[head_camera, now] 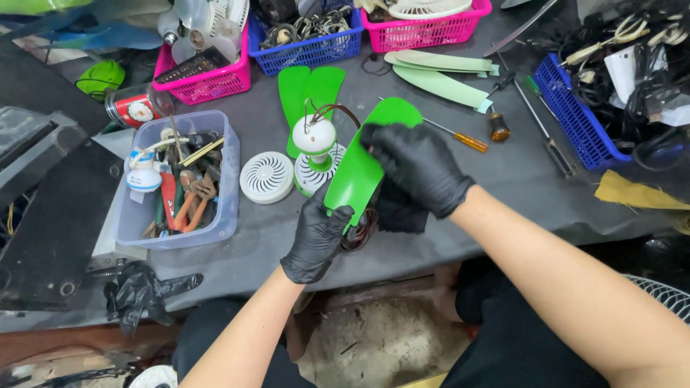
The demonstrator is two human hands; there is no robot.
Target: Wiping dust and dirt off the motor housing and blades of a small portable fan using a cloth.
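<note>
A grey worktable (503, 179) carries baskets and a clear tool tub (176, 183). The left hand (316, 237) clamps the lower end of a green fan blade (363, 162); the right hand (420, 165) presses on its upper face, perhaps over a dark cloth (399, 208).

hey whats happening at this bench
A person in black gloves holds a bright green fan blade over a grey workbench. The left hand grips its lower end; the right hand presses a dark cloth against its face. The blade joins a white motor hub with more green blades. A clear tool tub sits left.
</note>
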